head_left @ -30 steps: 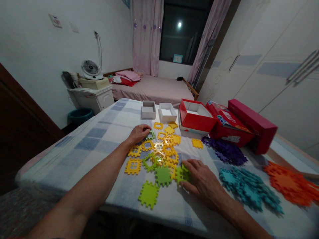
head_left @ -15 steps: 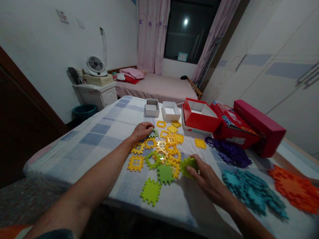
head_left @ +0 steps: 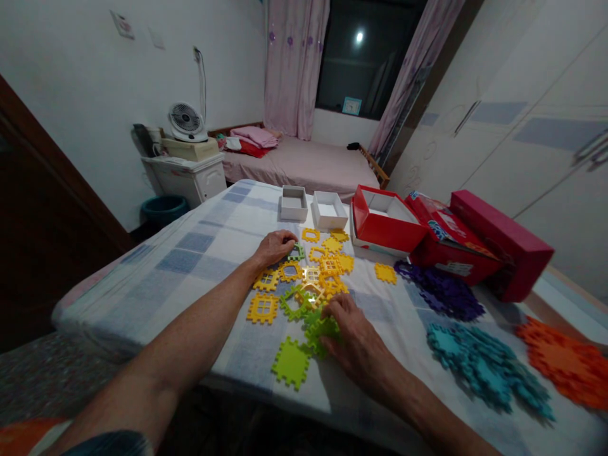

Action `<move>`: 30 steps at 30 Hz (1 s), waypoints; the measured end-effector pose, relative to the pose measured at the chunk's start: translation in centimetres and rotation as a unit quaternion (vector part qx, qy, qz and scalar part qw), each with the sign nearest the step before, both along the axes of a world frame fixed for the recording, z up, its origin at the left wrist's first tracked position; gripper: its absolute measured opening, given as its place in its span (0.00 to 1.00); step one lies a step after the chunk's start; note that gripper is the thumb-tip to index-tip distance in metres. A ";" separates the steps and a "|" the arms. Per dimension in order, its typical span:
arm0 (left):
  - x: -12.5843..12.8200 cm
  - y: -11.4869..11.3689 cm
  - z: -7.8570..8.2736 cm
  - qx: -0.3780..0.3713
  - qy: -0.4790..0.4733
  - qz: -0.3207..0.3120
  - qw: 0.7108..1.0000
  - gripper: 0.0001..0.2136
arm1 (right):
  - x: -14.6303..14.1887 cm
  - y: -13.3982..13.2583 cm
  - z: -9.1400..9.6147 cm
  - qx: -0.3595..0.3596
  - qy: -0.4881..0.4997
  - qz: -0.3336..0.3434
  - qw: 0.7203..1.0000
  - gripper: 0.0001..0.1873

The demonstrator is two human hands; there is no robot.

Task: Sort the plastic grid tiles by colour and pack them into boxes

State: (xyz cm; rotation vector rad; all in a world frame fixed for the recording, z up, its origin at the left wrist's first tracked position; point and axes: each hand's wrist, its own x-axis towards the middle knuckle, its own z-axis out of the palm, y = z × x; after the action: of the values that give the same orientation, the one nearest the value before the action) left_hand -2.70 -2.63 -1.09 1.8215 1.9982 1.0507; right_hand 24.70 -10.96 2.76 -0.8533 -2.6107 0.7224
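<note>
Green piece (head_left: 317,334) between thumb and bent fingers of right hand (head_left: 354,332), pinched at right edge, just left of palm; roughly square, with no clear long axis. Lime square (head_left: 291,363) flat on tabletop (head_left: 380,310), left and toward near edge; right hand nearer. Left hand (head_left: 274,246) well apart, farther forward, fingers bent, tips at small green frame (head_left: 297,251); impossible to tell whether gripped. Yellow pieces (head_left: 346,261) spread near 2 hands.

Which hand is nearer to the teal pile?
The right hand. It is at the green pieces, left of the teal pile with cloth between; the left hand is farther off, up by a pale green piece.
</note>
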 end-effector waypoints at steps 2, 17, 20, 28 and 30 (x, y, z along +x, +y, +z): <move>0.0 0.0 0.0 0.000 0.000 0.000 1.000 0.15 | 0.5 0.0 0.2 -0.051 0.044 -0.016 0.998 0.23; -0.1 0.1 -0.1 0.003 0.003 -0.002 1.000 0.15 | -1.8 -4.4 0.3 -0.099 0.007 0.040 0.994 0.17; -0.1 0.1 -0.1 0.003 0.004 -0.001 1.000 0.15 | -2.0 -4.8 0.2 -0.093 -0.023 0.017 0.995 0.14; -0.3 0.3 -0.5 0.008 0.005 -0.003 1.000 0.14 | -2.5 -4.1 1.1 -0.126 0.067 0.048 0.989 0.17; -0.3 0.3 -0.4 0.008 0.004 -0.002 1.000 0.15 | -3.2 -2.9 1.0 -0.097 0.102 0.021 0.990 0.21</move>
State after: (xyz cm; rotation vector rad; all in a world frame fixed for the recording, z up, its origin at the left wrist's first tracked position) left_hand -3.01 -2.32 -1.53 1.8399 1.9949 1.0619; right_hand 21.48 -13.84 3.73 -0.7359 -2.4111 1.0325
